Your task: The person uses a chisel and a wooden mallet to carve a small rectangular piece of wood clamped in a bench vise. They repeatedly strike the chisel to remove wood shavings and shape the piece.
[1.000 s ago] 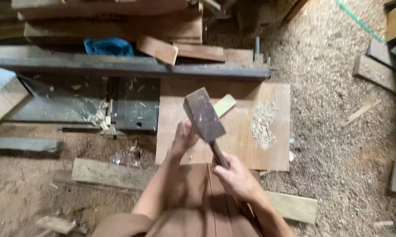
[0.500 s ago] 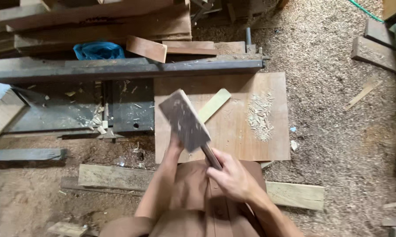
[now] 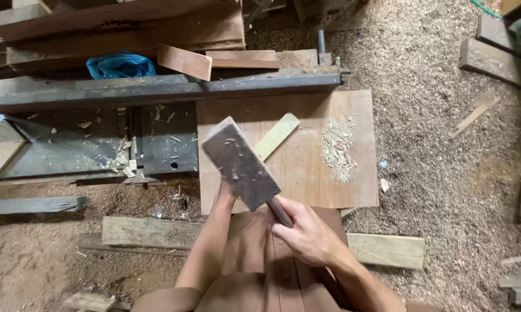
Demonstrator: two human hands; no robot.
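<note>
The right hand [image 3: 309, 234] is wrapped tight around the short handle of a wooden mallet [image 3: 240, 164], holding it up over the near edge of the board [image 3: 324, 121]. The mallet's head is a dark grey, scuffed, oblong block, tilted up and to the left. The left hand [image 3: 224, 193] reaches forward beneath that block, mostly hidden by it, so I cannot tell its grip. On the board lie a pale wooden strip [image 3: 276, 136], just beyond the mallet, and a heap of shavings [image 3: 337, 147] to the right. Left of the board sits a dark metal machine bed [image 3: 99, 144]; behind it, stacked planks [image 3: 127, 29] and a blue bag [image 3: 121, 65]. Sawdust covers the floor [image 3: 434, 115] right of the board.
</note>
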